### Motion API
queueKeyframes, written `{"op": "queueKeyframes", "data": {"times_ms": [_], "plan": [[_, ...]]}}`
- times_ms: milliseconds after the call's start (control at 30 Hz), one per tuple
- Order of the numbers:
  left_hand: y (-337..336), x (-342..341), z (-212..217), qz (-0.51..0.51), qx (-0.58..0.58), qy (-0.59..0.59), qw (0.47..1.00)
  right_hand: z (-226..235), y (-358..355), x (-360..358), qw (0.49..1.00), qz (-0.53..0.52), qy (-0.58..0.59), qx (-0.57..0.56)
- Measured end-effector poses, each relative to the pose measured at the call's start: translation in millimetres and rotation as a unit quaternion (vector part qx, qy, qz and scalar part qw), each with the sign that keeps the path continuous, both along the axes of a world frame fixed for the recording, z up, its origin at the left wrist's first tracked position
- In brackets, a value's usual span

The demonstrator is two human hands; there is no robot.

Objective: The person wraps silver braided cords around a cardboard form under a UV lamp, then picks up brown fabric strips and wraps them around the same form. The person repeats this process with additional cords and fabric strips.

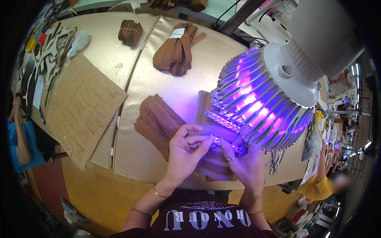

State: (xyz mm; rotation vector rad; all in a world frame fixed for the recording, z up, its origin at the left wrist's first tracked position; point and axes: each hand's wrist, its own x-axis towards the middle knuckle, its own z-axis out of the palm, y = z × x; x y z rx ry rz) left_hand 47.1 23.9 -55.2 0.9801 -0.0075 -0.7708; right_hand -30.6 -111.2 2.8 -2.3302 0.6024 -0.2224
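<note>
Board (85,109): it lies flat on your left, well apart from both hands; a sleeve or elbow swung that way could shove it, its near corner reaching past the table (135,166) edge.
Small bundle (130,32): one thin band holds it at the far side; if that band slips, the pieces could spill.
Fanned strips (156,121): they lie loose just beside your left wrist, with nothing visible binding them, so a dragged forearm could scatter their order.
Big bundle (174,51): its wrap sits near one end only; a tug on the free ends could splay them.
Left hand (188,148): your thumb and forefinger are pinched together on the braid's left end; too light a pinch could let the weave loosen there.
Braid (216,140): it runs between your two hands, over the near strips (216,164); uneven pull could twist or stretch it.
Spare braids (222,120): they lie just beyond your fingers; a knuckle pushing forward could knock them askew.
Right hand (244,160): your thumb and finger close on the braid; I cannot tell how the rest sit, as the lamp hides them.
Lamp (264,99): it hangs over your right fingers; lifting quickly could bump it, and its purple glare could mask a crooked placement.
</note>
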Motion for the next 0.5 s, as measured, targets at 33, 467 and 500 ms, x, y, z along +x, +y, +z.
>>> {"op": "queueKeyframes", "data": {"times_ms": [33, 467, 500], "plan": [[-1.3, -1.1, -0.2, 0.002, -0.003, 0.005, 1.0, 0.1, 1.2, 1.5, 1.0, -0.001, -0.004, -0.008], [8.2, -29.7, 2.5, 0.01, 0.213, -0.506, 0.835, 13.9, 11.6, 9.5, 0.997, -0.07, 0.038, -0.012], [7.4, -31.5, 1.1, 0.003, 0.213, -0.512, 0.832, 15.5, 11.7, 9.5, 0.995, -0.077, 0.055, 0.0]]}}
